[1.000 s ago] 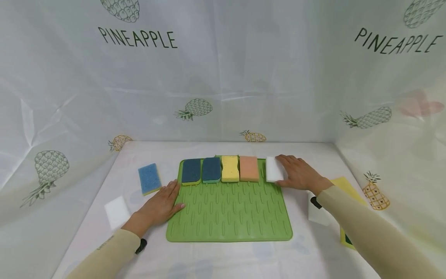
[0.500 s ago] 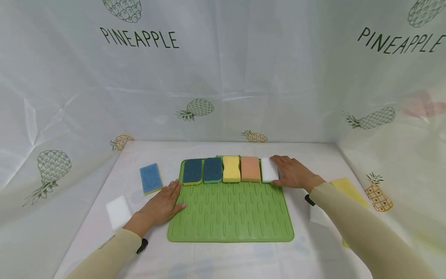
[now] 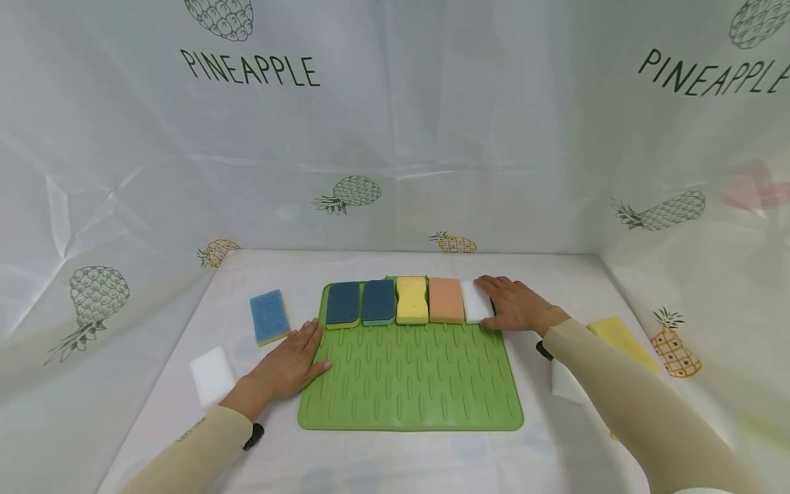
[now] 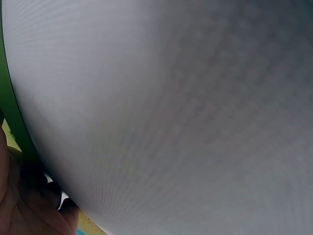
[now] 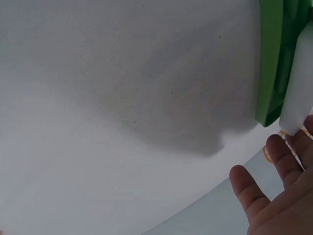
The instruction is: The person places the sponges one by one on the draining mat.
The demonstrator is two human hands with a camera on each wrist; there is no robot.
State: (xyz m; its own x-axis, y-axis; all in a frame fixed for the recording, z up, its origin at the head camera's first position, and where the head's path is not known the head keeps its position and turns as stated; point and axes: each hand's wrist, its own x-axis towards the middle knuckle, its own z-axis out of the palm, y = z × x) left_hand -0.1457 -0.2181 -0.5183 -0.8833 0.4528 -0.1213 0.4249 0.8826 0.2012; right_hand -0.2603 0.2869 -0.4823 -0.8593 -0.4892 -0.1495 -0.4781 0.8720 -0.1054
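A green ribbed mat [image 3: 407, 384] lies on the table, with a row of sponges along its far edge. The row's right end is a white sponge [image 3: 476, 302], beside an orange sponge [image 3: 446, 300]. My right hand [image 3: 515, 305] holds that white sponge from its right side, thumb at the near end and fingers toward the far end. In the right wrist view, fingertips meet the end of the white sponge [image 5: 298, 83]; the outer fingers are apart from it. On the mat's left edge my left hand [image 3: 284, 363] rests with fingers extended.
Left of the orange sponge sit a yellow sponge [image 3: 411, 300] and two dark-blue-topped sponges [image 3: 379, 300]. At left lie a blue sponge [image 3: 269, 317] and a white block [image 3: 212, 376]. A yellow piece [image 3: 622, 339] and a white one [image 3: 566, 384] are partly behind my right arm.
My right hand has shifted left with the white sponge, which now lies against the orange one. The left hand has stayed at the mat's edge.
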